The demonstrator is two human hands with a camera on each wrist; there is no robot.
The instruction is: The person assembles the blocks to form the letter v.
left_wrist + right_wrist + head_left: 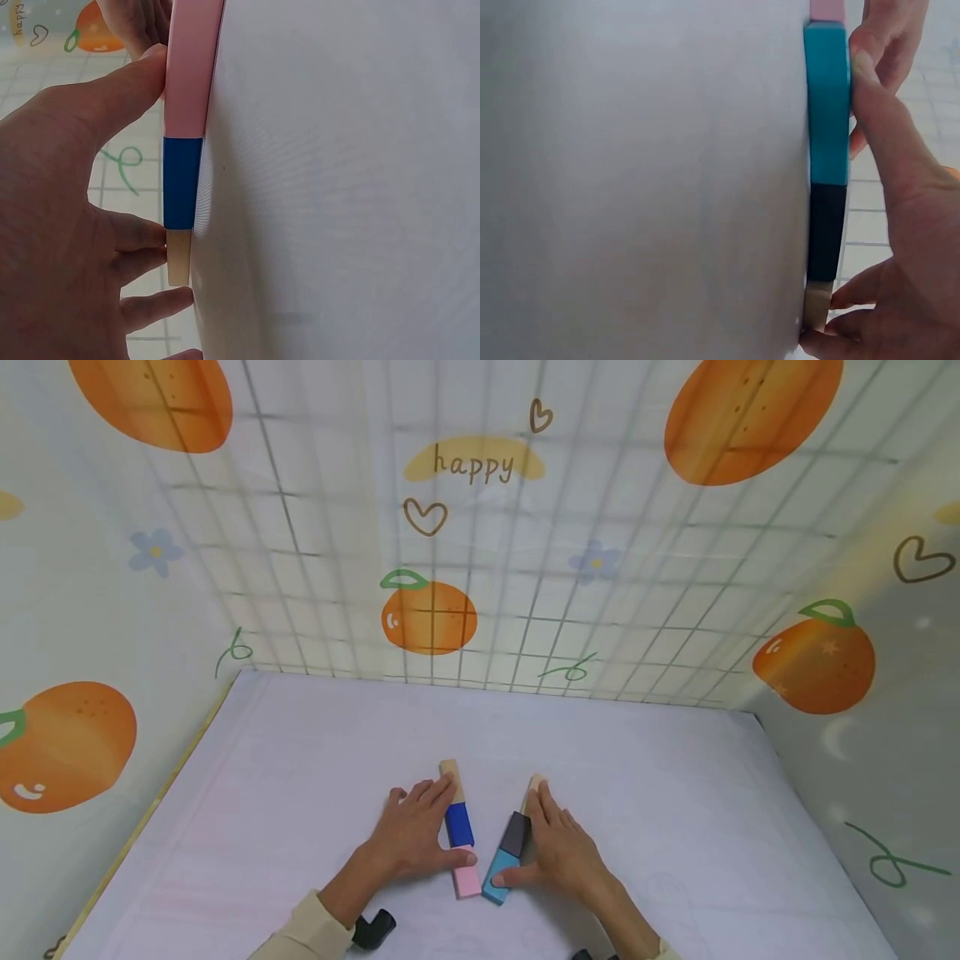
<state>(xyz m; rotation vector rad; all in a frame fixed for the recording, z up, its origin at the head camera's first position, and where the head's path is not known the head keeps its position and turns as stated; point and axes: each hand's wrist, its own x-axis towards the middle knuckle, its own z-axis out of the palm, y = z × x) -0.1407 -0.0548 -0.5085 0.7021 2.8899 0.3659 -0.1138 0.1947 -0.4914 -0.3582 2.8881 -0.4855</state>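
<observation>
Two short rows of blocks lie end to end on the white tabletop, slanting toward each other at the near end. The left row has a pale wooden block, a blue block and a pink block. My left hand rests over it, thumb on the pink block and fingertips at the wooden one. In the right row are a pale wooden block, a dark grey block and a teal block. There my right hand touches the teal block with its thumb, its fingers reaching the wooden one.
A white cloth-like surface covers the table. Behind it stands a wall printed with grid lines and oranges, and printed side panels flank both sides. A black curved piece sits beside my left wrist.
</observation>
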